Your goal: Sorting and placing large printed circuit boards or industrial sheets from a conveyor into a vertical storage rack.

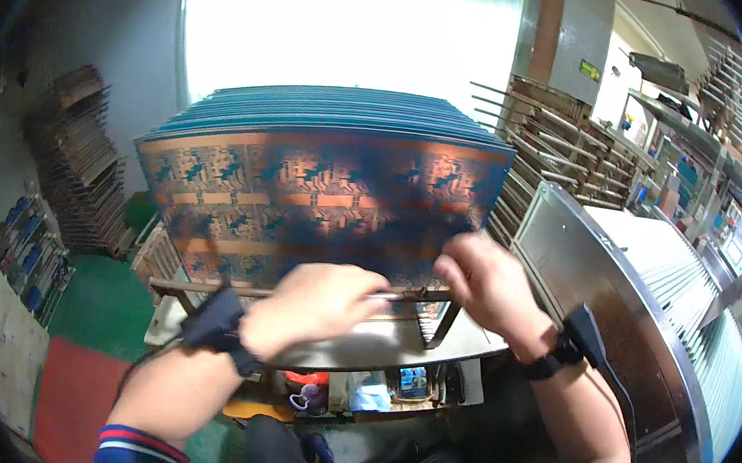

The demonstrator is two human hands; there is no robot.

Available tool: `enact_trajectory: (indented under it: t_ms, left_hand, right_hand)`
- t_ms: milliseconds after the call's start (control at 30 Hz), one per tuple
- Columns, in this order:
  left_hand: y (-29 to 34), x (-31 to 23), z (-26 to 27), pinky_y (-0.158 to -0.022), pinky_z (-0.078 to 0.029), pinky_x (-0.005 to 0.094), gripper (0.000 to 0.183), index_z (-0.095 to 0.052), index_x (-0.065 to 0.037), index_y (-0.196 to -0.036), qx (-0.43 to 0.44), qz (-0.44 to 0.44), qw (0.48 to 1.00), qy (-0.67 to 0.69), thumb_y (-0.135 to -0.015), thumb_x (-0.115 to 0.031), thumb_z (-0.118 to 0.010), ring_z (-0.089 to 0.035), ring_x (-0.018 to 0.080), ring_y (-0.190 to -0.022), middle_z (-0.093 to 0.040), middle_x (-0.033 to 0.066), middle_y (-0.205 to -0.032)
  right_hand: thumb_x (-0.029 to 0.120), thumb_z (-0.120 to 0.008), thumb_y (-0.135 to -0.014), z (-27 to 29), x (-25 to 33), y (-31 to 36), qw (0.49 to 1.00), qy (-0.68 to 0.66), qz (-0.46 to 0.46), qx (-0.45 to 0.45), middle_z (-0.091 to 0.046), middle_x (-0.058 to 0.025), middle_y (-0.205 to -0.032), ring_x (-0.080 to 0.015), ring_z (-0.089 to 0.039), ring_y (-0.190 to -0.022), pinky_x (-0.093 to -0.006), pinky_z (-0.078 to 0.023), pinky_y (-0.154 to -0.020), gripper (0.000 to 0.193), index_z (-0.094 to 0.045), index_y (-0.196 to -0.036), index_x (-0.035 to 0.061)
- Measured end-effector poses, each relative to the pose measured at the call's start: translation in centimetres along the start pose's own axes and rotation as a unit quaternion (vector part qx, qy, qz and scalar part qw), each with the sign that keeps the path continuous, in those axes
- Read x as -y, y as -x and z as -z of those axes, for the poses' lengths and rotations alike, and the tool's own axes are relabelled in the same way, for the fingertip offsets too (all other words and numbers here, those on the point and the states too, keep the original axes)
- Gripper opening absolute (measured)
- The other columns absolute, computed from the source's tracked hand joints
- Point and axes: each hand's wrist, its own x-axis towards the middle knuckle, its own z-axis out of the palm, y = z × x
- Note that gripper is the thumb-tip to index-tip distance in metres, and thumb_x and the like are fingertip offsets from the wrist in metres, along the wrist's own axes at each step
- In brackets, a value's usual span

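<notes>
Copper-coloured circuit board panels [236,192] with dark patterned traces stand on edge in a rack, stacked one behind another. Along the lower front of this stack runs the rack's thin bar [171,285]. My left hand [315,305] is closed in front of the bar, thumb and fingers together. A thin pale piece shows at its fingertips, in line with the bar; whether it is part of the bar I cannot tell. Near the stack's lower right, my right hand [492,286] is closed with curled fingers, and what they hold, if anything, is hidden.
A pale worktop [360,345] lies under the rack, above a shelf with a purple-handled tool [309,397] and small boxes. To the right stands a metal-framed cabinet [625,278] beside white slotted racks [655,250]. Brown pronged racks [84,150] stand at the left.
</notes>
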Motion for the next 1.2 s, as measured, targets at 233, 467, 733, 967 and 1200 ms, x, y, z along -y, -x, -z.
enact_trajectory:
  t_ms: [233,467,733,967,1200]
  left_hand:
    - [-2.5,-2.7,-1.9,-0.08,-0.056,0.0525,0.028,-0.069,-0.017,-0.112,0.003,0.035,0.999,-0.025,-0.098,-0.037,-0.055,-0.072,0.0392,-0.091,-0.074,0.0176,-0.094]
    - [-2.0,-2.2,-2.3,-0.079,-0.056,0.0535,0.024,-0.071,-0.014,-0.104,-0.024,0.038,0.999,-0.023,-0.097,-0.031,-0.054,-0.072,0.0397,-0.089,-0.074,0.0177,-0.092]
    - [-2.0,-2.4,-2.0,-0.077,-0.055,0.0545,0.025,-0.069,-0.011,-0.101,-0.018,0.028,0.999,-0.021,-0.097,-0.03,-0.053,-0.071,0.0416,-0.086,-0.073,0.0199,-0.089]
    - [-2.1,-2.4,-2.3,-0.078,-0.055,0.0543,0.027,-0.067,-0.01,-0.103,-0.007,0.04,0.998,-0.041,-0.098,-0.034,-0.054,-0.071,0.0414,-0.09,-0.073,0.0195,-0.092]
    - [-2.7,-2.6,-2.1,-0.081,-0.056,0.0516,0.029,-0.07,-0.02,-0.117,0.024,0.081,0.995,-0.062,-0.092,-0.031,-0.06,-0.071,0.0372,-0.096,-0.074,0.0165,-0.102]
  right_hand:
    - [0.033,-0.067,-0.097,-0.2,2.7,1.2,0.994,-0.067,-0.051,0.073,-0.069,-0.015,-0.092,-0.0357,-0.068,-0.087,-0.0449,-0.055,-0.076,0.03,-0.071,-0.101,0.0033]
    - [0.033,-0.061,-0.1,-2.8,3.3,1.5,0.995,-0.02,-0.051,0.085,-0.067,-0.0192,-0.084,-0.0388,-0.068,-0.082,-0.0493,-0.054,-0.074,0.035,-0.063,-0.087,0.0006]
    - [0.022,-0.058,-0.1,-3.0,2.6,1.6,0.996,-0.048,-0.004,0.074,-0.067,-0.0193,-0.086,-0.0415,-0.067,-0.08,-0.0505,-0.053,-0.074,0.02,-0.059,-0.1,0.002]
    - [0.024,-0.068,-0.096,0.5,1.7,0.0,0.979,-0.105,0.038,0.172,-0.07,-0.015,-0.106,-0.0377,-0.069,-0.098,-0.0449,-0.057,-0.084,0.026,-0.065,-0.115,0.0068]
    - [0.04,-0.07,-0.091,-1.2,0.3,0.2,0.991,0.005,0.098,0.089,-0.065,-0.0098,-0.09,-0.0324,-0.068,-0.092,-0.046,-0.056,-0.079,0.031,-0.066,-0.09,0.0093]
